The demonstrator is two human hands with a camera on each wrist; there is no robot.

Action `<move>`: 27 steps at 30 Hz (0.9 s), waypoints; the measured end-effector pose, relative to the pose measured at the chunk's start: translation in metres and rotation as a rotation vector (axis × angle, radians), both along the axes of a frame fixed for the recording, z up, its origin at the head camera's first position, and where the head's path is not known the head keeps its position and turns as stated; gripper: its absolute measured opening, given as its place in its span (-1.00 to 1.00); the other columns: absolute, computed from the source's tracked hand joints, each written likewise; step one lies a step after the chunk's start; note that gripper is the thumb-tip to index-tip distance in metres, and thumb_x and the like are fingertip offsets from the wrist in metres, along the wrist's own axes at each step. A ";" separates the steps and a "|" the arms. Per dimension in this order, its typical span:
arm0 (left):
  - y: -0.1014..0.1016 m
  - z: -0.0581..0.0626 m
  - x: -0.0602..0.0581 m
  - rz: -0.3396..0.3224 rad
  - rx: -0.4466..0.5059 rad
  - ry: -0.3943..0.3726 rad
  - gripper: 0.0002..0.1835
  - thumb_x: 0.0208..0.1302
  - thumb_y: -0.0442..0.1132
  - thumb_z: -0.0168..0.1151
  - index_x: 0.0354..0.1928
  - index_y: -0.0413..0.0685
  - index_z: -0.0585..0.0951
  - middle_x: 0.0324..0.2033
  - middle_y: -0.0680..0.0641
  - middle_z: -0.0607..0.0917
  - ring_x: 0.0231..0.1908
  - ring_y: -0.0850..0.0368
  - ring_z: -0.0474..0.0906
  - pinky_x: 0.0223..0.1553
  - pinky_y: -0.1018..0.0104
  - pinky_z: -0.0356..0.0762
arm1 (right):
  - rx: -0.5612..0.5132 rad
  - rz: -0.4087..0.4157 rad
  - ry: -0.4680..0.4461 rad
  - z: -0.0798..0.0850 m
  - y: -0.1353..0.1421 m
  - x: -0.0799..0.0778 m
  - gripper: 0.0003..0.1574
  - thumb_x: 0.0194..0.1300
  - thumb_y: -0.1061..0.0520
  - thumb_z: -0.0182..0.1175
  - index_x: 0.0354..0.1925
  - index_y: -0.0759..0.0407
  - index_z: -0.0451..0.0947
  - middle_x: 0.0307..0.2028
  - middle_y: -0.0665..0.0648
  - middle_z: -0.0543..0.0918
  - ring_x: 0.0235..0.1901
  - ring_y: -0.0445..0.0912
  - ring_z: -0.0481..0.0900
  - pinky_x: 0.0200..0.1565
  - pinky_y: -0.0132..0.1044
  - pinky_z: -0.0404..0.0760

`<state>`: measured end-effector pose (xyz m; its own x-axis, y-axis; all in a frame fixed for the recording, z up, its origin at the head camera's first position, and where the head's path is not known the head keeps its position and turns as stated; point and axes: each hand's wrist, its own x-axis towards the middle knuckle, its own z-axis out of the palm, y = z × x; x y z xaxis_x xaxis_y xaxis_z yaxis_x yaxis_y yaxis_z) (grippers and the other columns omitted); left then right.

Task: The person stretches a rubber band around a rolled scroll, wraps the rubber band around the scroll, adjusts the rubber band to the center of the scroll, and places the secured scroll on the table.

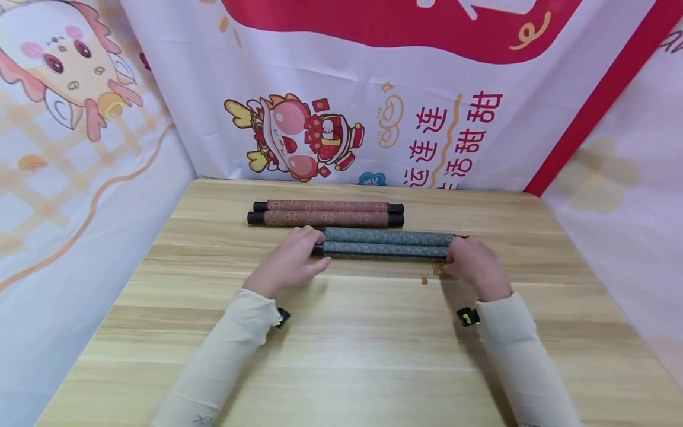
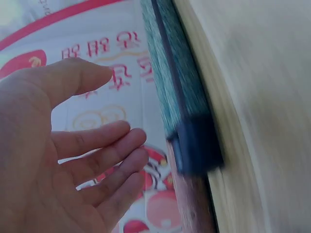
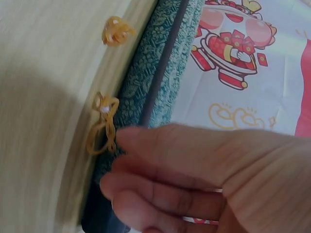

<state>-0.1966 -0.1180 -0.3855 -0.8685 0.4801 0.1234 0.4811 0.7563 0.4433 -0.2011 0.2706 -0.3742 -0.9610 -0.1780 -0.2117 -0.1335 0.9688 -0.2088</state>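
Observation:
A scroll in green patterned cloth (image 1: pixel 389 243), its two rolls side by side with black end knobs, lies crosswise on the table. At its left end is my left hand (image 1: pixel 288 258), fingers loosely bent and thumb spread. The left wrist view shows that palm (image 2: pixel 73 155) empty, beside the black knob (image 2: pixel 199 145). My right hand (image 1: pixel 477 267) is over the scroll's right end, fingers loosely curled. In the right wrist view its thumb tip (image 3: pixel 129 138) is right at a yellowish rubber band (image 3: pixel 104 121) by the scroll's near edge. Another bunched rubber band (image 3: pixel 115 31) lies farther along.
Behind the green scroll lies a brown patterned scroll (image 1: pixel 328 214), also two rolls with black ends. Printed cloth (image 1: pixel 341 77) hangs behind the wooden table (image 1: pixel 341 356), with more at the left and right sides.

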 end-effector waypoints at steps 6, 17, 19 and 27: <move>0.033 -0.001 -0.005 -0.100 0.023 -0.056 -0.52 0.48 -0.05 0.31 0.25 -0.24 0.59 0.15 -0.17 0.67 0.23 -0.10 0.55 0.36 -0.04 0.52 | 0.025 -0.061 -0.007 -0.010 -0.002 -0.002 -0.54 0.35 0.23 0.37 -0.65 0.11 0.44 -0.68 0.00 0.37 -0.62 -0.11 0.32 -0.50 -0.25 0.35; 0.043 -0.007 -0.003 -0.147 0.034 -0.054 -0.57 0.46 -0.10 0.35 0.23 -0.20 0.62 0.14 -0.10 0.68 0.22 -0.04 0.57 0.33 0.01 0.55 | -0.001 -0.013 0.022 -0.011 -0.003 -0.004 -0.53 0.36 0.30 0.32 -0.68 0.09 0.46 -0.71 -0.03 0.31 -0.66 -0.15 0.25 -0.53 -0.28 0.30; 0.044 -0.007 -0.003 -0.153 0.041 -0.052 -0.57 0.46 -0.11 0.35 0.23 -0.20 0.62 0.14 -0.11 0.68 0.22 -0.04 0.57 0.33 0.02 0.55 | -0.020 -0.008 0.024 -0.008 -0.003 -0.004 -0.46 0.35 0.31 0.29 -0.71 0.06 0.35 -0.72 -0.05 0.19 -0.67 -0.17 0.16 -0.54 -0.29 0.24; 0.047 -0.008 -0.001 -0.171 0.042 -0.079 -0.57 0.48 -0.09 0.32 0.26 -0.16 0.62 0.18 -0.08 0.66 0.27 -0.02 0.54 0.37 0.03 0.53 | -0.117 0.089 0.084 0.002 -0.012 0.000 -0.84 0.42 0.19 0.31 -0.27 0.20 0.80 -0.29 0.15 0.80 -0.40 -0.10 0.63 -0.26 -0.12 0.65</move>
